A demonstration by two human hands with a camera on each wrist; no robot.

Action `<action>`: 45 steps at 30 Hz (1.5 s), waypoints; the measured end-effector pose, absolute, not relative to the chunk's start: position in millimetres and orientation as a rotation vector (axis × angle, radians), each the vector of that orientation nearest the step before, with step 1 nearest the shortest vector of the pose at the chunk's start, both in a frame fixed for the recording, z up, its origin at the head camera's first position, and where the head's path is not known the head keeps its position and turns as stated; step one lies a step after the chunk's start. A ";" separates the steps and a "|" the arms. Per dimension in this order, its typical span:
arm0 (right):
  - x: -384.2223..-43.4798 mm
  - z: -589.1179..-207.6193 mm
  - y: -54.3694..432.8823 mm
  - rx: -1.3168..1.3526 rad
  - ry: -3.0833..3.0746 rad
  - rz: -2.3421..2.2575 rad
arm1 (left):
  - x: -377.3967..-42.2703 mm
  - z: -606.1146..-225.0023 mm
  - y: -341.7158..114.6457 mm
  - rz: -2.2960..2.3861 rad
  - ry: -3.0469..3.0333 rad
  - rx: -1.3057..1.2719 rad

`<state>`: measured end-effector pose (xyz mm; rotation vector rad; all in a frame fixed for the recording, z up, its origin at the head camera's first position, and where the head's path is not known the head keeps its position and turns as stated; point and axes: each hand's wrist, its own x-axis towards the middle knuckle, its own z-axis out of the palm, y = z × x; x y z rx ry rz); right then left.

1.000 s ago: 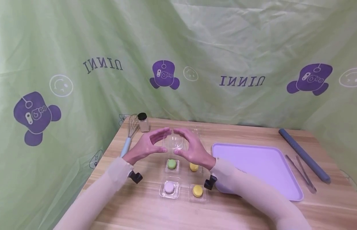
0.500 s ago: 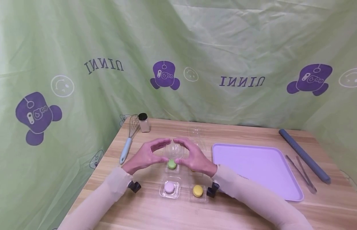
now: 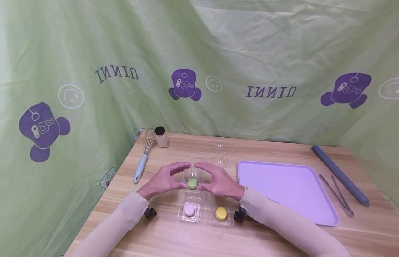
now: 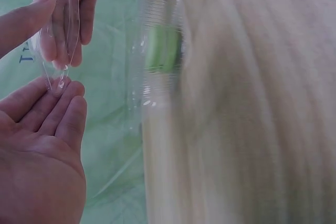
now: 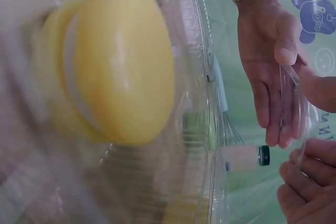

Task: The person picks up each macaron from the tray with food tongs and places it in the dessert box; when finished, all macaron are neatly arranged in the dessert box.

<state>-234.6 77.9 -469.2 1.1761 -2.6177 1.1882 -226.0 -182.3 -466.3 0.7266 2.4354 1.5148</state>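
My left hand (image 3: 164,180) and right hand (image 3: 222,181) hold a clear plastic domed lid (image 4: 72,9) between them, thumbs at the near side, fingertips at the far side. In the head view the lid is close over a green macaron (image 3: 192,184) in a clear tray; the left wrist view shows a gap between lid and macaron. Nearer me, a pink macaron (image 3: 189,210) and a yellow macaron (image 3: 221,213) sit in their own clear trays. Another yellow macaron is hidden behind my right hand in the head view.
More clear lids (image 3: 219,147) lie behind my hands. A lilac tray (image 3: 283,192), tongs (image 3: 339,196) and a blue rolling pin (image 3: 340,175) are on the right. A whisk (image 3: 142,166) and a black-capped jar (image 3: 161,137) stand back left. A green curtain (image 3: 250,43) hangs behind.
Both hands have come down and nearer with the lid, from behind the green macaron to over it. The back yellow macaron has passed out of sight behind the right hand.
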 end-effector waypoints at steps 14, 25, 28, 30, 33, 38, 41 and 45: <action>-234.0 -472.5 76.1 1.369 -2.733 0.877 | -221.6 -483.0 -181.9 1.216 2.628 0.690; -234.4 -473.4 73.0 1.362 -2.768 0.826 | -223.0 -487.8 -181.8 1.191 2.661 0.675; -235.5 -472.1 71.9 1.353 -2.787 0.804 | -223.9 -487.5 -182.3 1.175 2.679 0.688; -236.1 -471.1 71.1 1.351 -2.803 0.785 | -224.5 -487.7 -182.8 1.164 2.686 0.694; -236.3 -469.7 70.5 1.365 -2.810 0.765 | -224.7 -487.8 -183.3 1.159 2.688 0.690; -236.8 -467.4 68.6 1.390 -2.805 0.740 | -225.0 -488.5 -183.7 1.163 2.688 0.658; -237.7 -466.6 66.9 1.399 -2.798 0.721 | -225.6 -489.5 -184.1 1.158 2.697 0.638; -238.5 -467.4 65.7 1.408 -2.787 0.716 | -226.0 -490.8 -183.9 1.143 2.712 0.655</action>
